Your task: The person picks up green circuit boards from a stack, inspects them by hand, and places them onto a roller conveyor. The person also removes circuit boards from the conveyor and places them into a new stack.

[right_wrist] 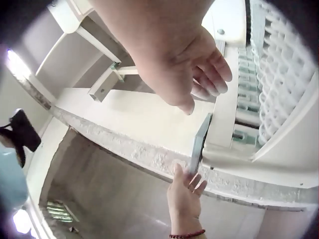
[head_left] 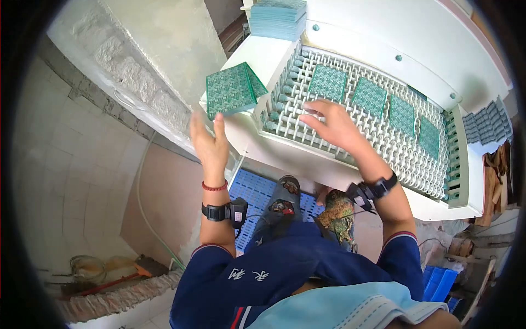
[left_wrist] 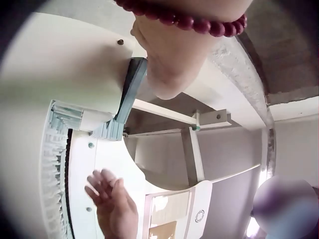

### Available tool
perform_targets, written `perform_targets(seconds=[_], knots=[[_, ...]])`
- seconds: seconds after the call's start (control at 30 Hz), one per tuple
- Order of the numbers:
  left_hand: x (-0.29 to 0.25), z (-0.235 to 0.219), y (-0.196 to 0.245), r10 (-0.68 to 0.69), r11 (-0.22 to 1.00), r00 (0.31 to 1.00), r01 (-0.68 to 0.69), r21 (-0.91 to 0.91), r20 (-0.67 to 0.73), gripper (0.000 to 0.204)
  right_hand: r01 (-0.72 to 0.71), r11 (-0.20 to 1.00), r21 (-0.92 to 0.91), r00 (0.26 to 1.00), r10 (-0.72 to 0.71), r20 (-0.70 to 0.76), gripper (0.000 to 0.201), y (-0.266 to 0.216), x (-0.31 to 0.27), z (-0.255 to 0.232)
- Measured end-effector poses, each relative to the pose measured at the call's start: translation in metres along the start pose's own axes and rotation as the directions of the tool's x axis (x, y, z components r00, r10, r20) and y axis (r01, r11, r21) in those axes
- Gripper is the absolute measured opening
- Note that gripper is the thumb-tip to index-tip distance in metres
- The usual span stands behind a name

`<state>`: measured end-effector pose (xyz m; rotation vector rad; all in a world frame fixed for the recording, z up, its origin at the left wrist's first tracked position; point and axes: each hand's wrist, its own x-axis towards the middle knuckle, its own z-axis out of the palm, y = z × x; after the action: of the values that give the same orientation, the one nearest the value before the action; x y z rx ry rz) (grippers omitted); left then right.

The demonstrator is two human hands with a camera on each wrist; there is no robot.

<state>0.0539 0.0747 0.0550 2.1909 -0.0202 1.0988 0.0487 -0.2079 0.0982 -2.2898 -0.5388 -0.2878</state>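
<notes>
My left hand point(head_left: 211, 145) is at the near left corner of a small stack of green circuit boards point(head_left: 229, 90); its fingers are extended and the thumb points up. In the right wrist view the left hand point(right_wrist: 185, 199) has its fingertips right at the lower end of the boards point(right_wrist: 199, 142). The top boards lie turned against those under them. My right hand point(head_left: 335, 127) hovers over the near left part of the white roller conveyor point(head_left: 378, 131), fingers loosely bent with nothing between them. Several single boards point(head_left: 370, 96) lie in a row on the rollers.
A taller stack of boards point(head_left: 278, 21) stands at the machine's back left corner. Grey ridged pieces point(head_left: 487, 122) sit beyond the right end. A rough wall ledge point(head_left: 137, 71) runs close on the left. Blue slatted matting point(head_left: 249, 192) lies underfoot.
</notes>
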Motion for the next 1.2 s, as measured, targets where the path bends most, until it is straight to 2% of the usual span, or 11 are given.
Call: perform_targets(seconds=[0.13, 0.33, 0.4, 0.47, 0.5, 0.63, 0.67, 0.73, 0.83, 0.97, 1.2], knots=[[0.000, -0.007, 0.020, -0.015, 0.999, 0.979, 0.023, -0.037, 0.201, 0.058, -0.060, 0.998, 0.026, 0.998, 0.061, -0.021, 0.041, -0.020, 0.056, 0.037], [-0.004, 0.001, 0.036, 0.037, 0.987, 0.961, -0.077, 0.138, 0.273, 0.056, -0.273, 0.962, 0.010, 0.961, 0.273, -0.055, 0.036, -0.025, 0.097, 0.061], [-0.004, -0.001, 0.041, 0.079, 0.957, 0.957, -0.151, 0.246, 0.281, 0.054, -0.436, 0.819, 0.374, 0.899, 0.417, 0.135, 0.031, -0.011, 0.094, 0.055], [-0.008, -0.006, 0.052, 0.155, 0.932, 0.944, -0.237, 0.273, 0.290, 0.051, -0.498, 0.443, 0.745, 0.844, 0.446, 0.298, 0.029, 0.008, 0.083, 0.055], [-0.011, -0.008, 0.059, 0.193, 0.916, 0.936, -0.279, 0.288, 0.293, 0.049, -0.474, 0.391, 0.789, 0.838, 0.476, 0.268, 0.026, 0.004, 0.069, 0.048], [-0.041, -0.016, 0.087, 0.288, 0.935, 0.939, -0.232, -0.269, 0.189, 0.042, -0.332, 0.249, 0.910, 0.836, 0.525, 0.162, 0.024, 0.023, -0.006, 0.021], [-0.050, -0.009, 0.088, 0.152, 0.867, 0.931, 0.036, -0.497, 0.333, 0.040, -0.330, 0.247, 0.911, 0.812, 0.567, 0.140, 0.023, 0.025, -0.027, 0.014], [-0.067, 0.013, 0.088, 0.009, 0.453, 0.761, 0.575, -0.681, 0.649, 0.037, -0.318, 0.221, 0.922, 0.766, 0.633, 0.113, 0.022, 0.028, -0.068, 0.009], [-0.075, 0.037, 0.107, 0.130, -0.185, 0.459, 0.882, -0.433, 0.879, 0.034, -0.295, 0.205, 0.933, 0.746, 0.660, 0.090, 0.023, 0.037, -0.118, 0.024], [-0.091, 0.062, 0.106, 0.131, -0.054, 0.309, 0.951, -0.304, 0.942, 0.028, -0.410, 0.247, 0.878, 0.672, 0.732, 0.108, 0.025, 0.031, -0.152, 0.023], [-0.089, 0.066, 0.108, 0.019, 0.129, 0.278, 0.952, -0.278, 0.960, 0.026, -0.458, 0.533, 0.712, 0.701, 0.708, -0.079, 0.022, 0.043, -0.152, 0.012]])
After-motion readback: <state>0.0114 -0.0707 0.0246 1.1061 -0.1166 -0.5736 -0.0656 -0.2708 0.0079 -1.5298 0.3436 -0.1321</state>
